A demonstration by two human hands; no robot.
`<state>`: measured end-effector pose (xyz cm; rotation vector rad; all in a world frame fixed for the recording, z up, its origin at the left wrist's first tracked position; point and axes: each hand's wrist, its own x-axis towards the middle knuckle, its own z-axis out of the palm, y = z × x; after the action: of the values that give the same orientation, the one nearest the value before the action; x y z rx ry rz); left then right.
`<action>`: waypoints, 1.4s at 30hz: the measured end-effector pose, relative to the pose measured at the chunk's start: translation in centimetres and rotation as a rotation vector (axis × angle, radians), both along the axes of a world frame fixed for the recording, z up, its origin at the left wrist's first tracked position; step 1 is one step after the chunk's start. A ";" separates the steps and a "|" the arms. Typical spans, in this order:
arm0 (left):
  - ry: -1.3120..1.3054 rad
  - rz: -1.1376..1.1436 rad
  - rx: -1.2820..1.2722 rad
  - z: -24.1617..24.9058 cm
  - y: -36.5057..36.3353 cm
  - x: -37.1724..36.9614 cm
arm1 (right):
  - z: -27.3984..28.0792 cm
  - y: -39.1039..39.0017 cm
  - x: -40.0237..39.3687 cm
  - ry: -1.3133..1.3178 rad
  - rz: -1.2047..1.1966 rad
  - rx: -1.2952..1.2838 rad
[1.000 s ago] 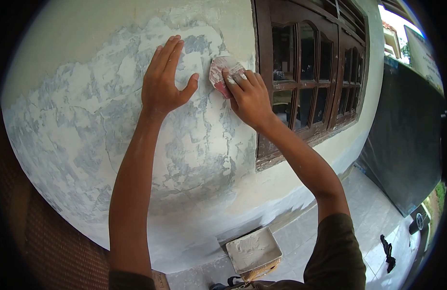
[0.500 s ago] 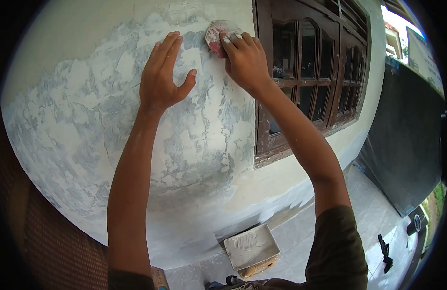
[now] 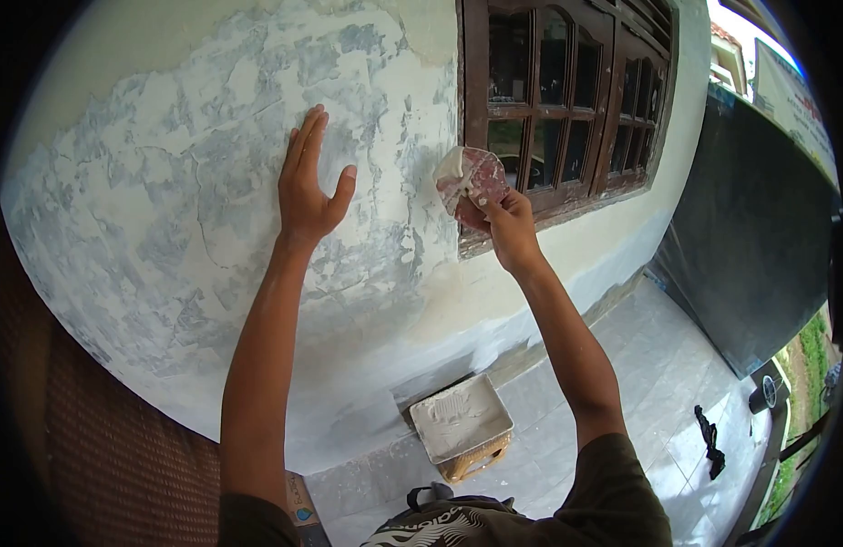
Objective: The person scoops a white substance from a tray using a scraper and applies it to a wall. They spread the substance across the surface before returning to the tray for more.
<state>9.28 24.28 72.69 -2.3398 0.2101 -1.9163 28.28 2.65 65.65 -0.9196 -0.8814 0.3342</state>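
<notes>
My left hand (image 3: 309,187) lies against the wall (image 3: 166,191), fingers stretched and thumb apart, holding nothing. The wall is patched with white filler over grey and cream paint. My right hand (image 3: 514,228) pinches the lower edge of a flat reddish putty spreader (image 3: 491,171), roughly round and smeared with white putty. It is held up in front of the window frame's left edge, its putty-loaded face toward me. Below stands a white tray (image 3: 477,446) with white putty in it, resting on a small yellowish woven-looking stool (image 3: 479,459).
A brown wooden window (image 3: 531,111) with glass panes is to the right of the patched wall. Farther right leans a large dark panel (image 3: 754,228). A black cloth-like item (image 3: 710,442) and a dark bucket (image 3: 761,394) are on the tiled floor (image 3: 613,392). Brown woven material (image 3: 121,447) hangs at lower left.
My right hand has come off the wall with the spreader, down and to the right, turning its putty side into sight. The view has shifted; my left hand stays flat on the wall.
</notes>
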 end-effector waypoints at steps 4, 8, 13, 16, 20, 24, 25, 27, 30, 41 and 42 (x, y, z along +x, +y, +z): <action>0.045 -0.029 -0.210 -8.5 -2.5 -2.9 | -4.5 -1.7 -1.8 0.097 0.032 -0.113; 0.119 -0.013 -0.355 -15.2 -5.0 -5.9 | -7.3 -4.0 -5.4 0.228 0.028 -0.176; 0.233 -0.038 -0.537 -20.7 -8.6 -8.7 | -12.2 -6.2 -8.0 0.331 0.074 -0.232; 0.270 -0.041 -0.593 -23.6 -10.2 -9.5 | -14.9 -7.2 -9.0 0.401 0.108 -0.263; 0.377 -0.010 -0.722 -28.0 -12.7 -10.4 | -19.3 -8.3 -9.5 0.490 0.163 -0.337; 0.440 0.050 -0.775 -32.1 -13.8 -10.0 | -23.5 -8.3 -8.8 0.528 0.204 -0.426; 0.439 0.058 -0.788 -33.0 -14.0 -9.6 | -24.4 -8.4 -8.4 0.524 0.189 -0.469; 0.485 0.091 -0.843 -35.0 -14.5 -8.6 | -26.4 -8.7 -7.4 0.545 0.200 -0.518; 0.535 0.127 -0.923 -38.5 -15.1 -6.8 | -29.9 -8.9 -5.3 0.584 0.243 -0.587; 0.682 0.202 -1.232 -53.0 -20.5 -3.2 | -47.0 -11.5 0.0 0.610 0.279 -0.937; 0.707 0.208 -1.250 -54.1 -20.6 -3.1 | -48.8 -11.8 -0.1 0.602 0.264 -0.968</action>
<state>6.15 3.64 18.58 -3.4075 -1.5180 -1.0723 28.21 -9.14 16.83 -1.4664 -0.2334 1.2640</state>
